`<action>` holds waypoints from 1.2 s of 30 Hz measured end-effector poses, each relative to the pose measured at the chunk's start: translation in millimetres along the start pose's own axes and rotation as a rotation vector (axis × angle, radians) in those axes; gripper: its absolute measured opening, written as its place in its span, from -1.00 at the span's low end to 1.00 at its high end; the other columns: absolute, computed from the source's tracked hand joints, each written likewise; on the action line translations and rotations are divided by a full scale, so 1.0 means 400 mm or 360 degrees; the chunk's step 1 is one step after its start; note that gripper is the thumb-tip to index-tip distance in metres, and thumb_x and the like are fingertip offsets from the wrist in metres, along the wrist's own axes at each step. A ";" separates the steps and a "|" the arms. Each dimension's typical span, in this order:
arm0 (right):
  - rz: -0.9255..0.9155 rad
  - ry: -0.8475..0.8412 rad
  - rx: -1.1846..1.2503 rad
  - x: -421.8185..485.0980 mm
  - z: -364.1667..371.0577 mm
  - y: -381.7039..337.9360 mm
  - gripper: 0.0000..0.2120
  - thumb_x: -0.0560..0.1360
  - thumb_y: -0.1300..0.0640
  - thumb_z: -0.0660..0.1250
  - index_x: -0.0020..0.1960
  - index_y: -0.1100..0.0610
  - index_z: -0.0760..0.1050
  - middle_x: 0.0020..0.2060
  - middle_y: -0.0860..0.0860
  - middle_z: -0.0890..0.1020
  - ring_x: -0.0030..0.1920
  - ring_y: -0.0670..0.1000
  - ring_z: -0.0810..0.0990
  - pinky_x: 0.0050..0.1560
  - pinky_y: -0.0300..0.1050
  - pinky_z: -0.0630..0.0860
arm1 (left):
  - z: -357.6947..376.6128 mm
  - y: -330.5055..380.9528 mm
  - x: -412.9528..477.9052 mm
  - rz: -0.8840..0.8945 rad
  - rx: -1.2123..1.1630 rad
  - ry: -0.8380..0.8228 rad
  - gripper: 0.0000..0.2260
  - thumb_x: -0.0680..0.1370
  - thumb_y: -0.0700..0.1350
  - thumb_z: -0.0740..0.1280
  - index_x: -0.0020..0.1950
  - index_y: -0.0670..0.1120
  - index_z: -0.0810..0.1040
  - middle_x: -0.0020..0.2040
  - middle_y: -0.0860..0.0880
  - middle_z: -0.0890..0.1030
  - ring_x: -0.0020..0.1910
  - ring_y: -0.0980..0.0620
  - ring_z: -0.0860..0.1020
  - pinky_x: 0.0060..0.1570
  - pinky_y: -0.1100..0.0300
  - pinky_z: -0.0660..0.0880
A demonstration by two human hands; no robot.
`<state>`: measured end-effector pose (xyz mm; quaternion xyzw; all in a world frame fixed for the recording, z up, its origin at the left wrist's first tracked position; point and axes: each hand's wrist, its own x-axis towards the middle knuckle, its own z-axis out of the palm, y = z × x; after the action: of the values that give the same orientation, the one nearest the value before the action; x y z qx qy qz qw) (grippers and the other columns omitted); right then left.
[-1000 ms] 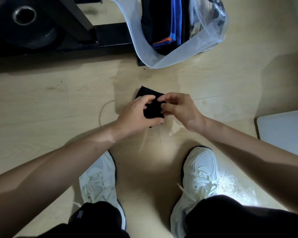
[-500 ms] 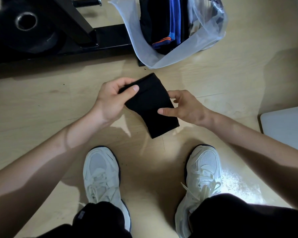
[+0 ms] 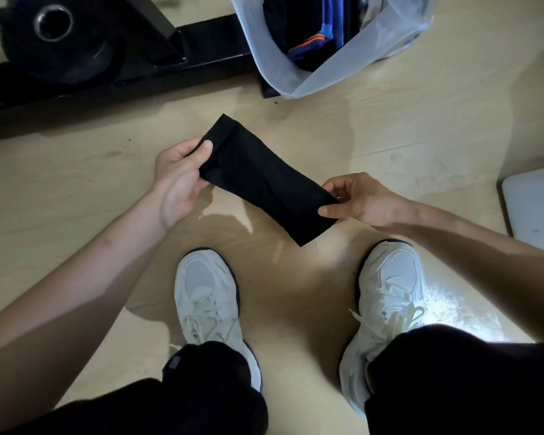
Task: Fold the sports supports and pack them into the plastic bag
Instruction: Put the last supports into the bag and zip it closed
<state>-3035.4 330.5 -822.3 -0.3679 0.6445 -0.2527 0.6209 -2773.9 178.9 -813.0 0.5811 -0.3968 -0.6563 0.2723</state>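
a black sports support (image 3: 261, 180) is stretched flat between both hands above the wooden floor (image 3: 421, 127). the left hand (image 3: 178, 177) pinches its far-left end, thumb on top; the right hand (image 3: 355, 199) pinches its near-right end. farther off, a translucent plastic bag (image 3: 299, 73) lies open with dark folded supports (image 3: 308, 32) inside. a black weight plate (image 3: 54, 36) sits far left. two white sneakers (image 3: 208, 296) stand near.

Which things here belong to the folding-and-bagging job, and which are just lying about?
Job: black support, held by left hand and right hand; plastic bag; folded supports inside it.
Lying about: weight plate; black frame; white panel.
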 end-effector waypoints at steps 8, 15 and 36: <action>0.0167 0.0474 0.0492 -0.010 -0.004 0.009 -0.82 0.48 0.37 0.43 0.09 0.33 0.59 -0.12 0.19 0.64 -0.21 0.09 0.65 -0.22 -0.05 0.66 | -0.023 -0.044 -0.030 0.0426 0.0698 -0.0222 -0.82 0.56 -0.24 0.45 0.15 -0.09 0.67 -0.08 -0.13 0.71 -0.13 0.06 0.61 -0.02 0.18 0.55; 0.0195 0.0391 0.0840 -0.017 0.025 -0.030 -0.83 0.52 0.38 0.38 0.08 0.24 0.60 -0.20 0.06 0.64 -0.25 -0.03 0.68 -0.26 -0.21 0.62 | 0.054 -0.073 -0.090 0.0891 0.1101 -0.0367 -0.72 0.54 -0.13 0.43 0.26 -0.06 0.62 -0.03 0.10 0.59 -0.16 0.15 0.52 -0.11 0.25 0.48; -0.0085 0.0143 0.1063 -0.064 0.073 -0.059 -0.68 0.55 0.26 0.35 0.28 0.33 0.51 -0.01 0.19 0.60 -0.07 0.03 0.62 -0.06 -0.21 0.60 | 0.142 -0.097 -0.192 0.1225 0.1331 -0.0671 -0.62 0.62 0.00 0.30 0.42 -0.03 0.55 -0.15 0.13 0.46 -0.24 0.16 0.46 -0.26 0.17 0.46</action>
<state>-3004.1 340.1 -791.0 -0.1494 0.5428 -0.4822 0.6713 -2811.8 274.2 -803.1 0.3111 -0.8482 -0.4000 0.1542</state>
